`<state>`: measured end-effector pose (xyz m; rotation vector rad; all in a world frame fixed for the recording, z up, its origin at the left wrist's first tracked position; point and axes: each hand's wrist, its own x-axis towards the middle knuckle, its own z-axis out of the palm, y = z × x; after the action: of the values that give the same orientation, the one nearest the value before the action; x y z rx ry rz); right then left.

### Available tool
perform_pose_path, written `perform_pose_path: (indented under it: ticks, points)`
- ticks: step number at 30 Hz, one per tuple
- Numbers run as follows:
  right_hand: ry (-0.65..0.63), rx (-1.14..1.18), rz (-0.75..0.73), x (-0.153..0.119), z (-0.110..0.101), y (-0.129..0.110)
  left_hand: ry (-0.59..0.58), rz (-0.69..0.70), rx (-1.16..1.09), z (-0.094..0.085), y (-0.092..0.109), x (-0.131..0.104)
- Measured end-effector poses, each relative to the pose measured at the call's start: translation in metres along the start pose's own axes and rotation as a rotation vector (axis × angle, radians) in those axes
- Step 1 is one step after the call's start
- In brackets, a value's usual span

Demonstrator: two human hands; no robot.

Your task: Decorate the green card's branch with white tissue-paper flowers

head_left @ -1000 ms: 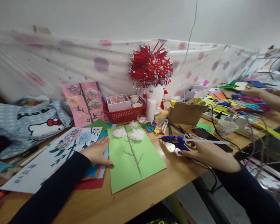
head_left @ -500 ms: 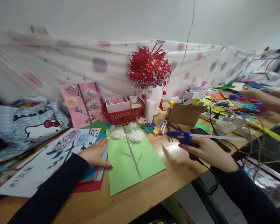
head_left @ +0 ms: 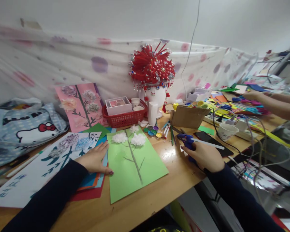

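My left hand lies with fingers spread on the coloured papers, its thumb at the left edge of the green sheet. That sheet bears a painted stem and white fluffy flowers near its top. My right hand is wrapped round a blue glue gun with a long white glue stick out of its back, held right of the green sheet. Left of my left hand is a white flower picture.
Behind stand a red basket, a white candle-like cylinder, a red beaded headdress and a cardboard box. A phone, paper cup and cables lie right. Another person's hand is at far right.
My right hand has moved left and slightly down with the glue gun, which is now turned more downward to the right at its stick end. The view has shifted slightly.
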<state>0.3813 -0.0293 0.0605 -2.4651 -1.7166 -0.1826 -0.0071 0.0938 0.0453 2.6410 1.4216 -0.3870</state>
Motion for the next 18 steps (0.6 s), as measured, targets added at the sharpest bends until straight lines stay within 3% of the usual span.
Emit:
perform_pose_path:
  ticks: [4,8,11,14,18]
  points:
    - [-0.033,-0.059,-0.039,-0.009,-0.006,0.002,-0.005,-0.014,0.000,-0.001,0.002,-0.001]
    - [-0.009,-0.117,-0.084,-0.043,-0.025,0.005,-0.023,-0.034,0.009,-0.001,0.003,0.000]
    - [-0.100,0.001,-0.383,-0.074,-0.047,-0.012,-0.025,-0.025,0.008,0.002,0.003,0.001]
    - [-0.182,0.098,-0.668,-0.082,-0.068,-0.051,-0.023,-0.013,-0.027,0.001,0.000,-0.001]
    - [0.010,0.107,-0.855,-0.068,-0.072,-0.090,0.004,0.045,-0.113,-0.014,-0.009,-0.011]
